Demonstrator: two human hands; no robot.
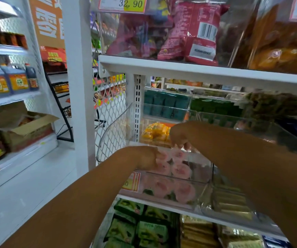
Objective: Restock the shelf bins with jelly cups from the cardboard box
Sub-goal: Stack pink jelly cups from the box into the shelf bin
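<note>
Both hands meet above the clear shelf bin, with the pink jelly cups heaped directly beneath: the right hand curls onto the topmost cup, the left hand lies lower and nearer, neither grip discernible, and the cardboard box sits well apart, leftward.

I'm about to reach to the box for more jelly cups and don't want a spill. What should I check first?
1. Both hands at the bin: ok, left hand and right hand reach into the clear bin.
2. Cups released: cannot tell, fingers blurred among the pink jelly cups.
3. Room in bin: cannot tell.
4. Cardboard box open: ok, flaps spread.
5. Cups left in box: cannot tell.
</note>
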